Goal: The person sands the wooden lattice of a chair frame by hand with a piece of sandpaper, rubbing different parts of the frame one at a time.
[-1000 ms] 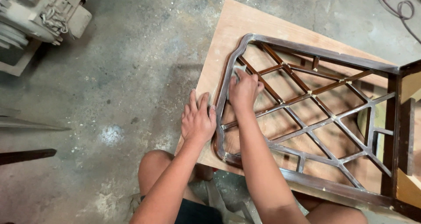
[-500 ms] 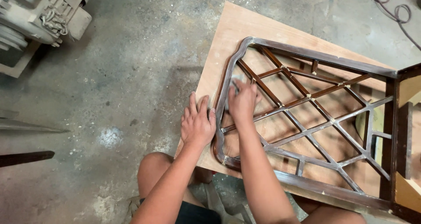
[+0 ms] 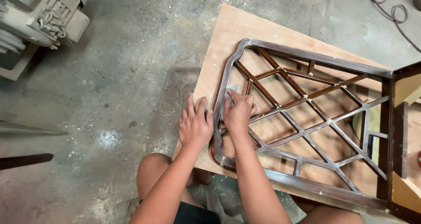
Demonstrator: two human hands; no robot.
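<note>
The left hand (image 3: 194, 124) is laid flat, fingers spread, on the plywood board (image 3: 228, 35) at its left edge; a grey sanding pad (image 3: 229, 91) is pinched by the right hand (image 3: 237, 111) against the lattice frame (image 3: 307, 57)

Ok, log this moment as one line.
left hand: flat on plywood board beside lattice frame | right hand: presses pale sheet on frame

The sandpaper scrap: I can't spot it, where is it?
In the head view it sits under the right hand, pressed on the lattice frame near its curved left edge.
</note>
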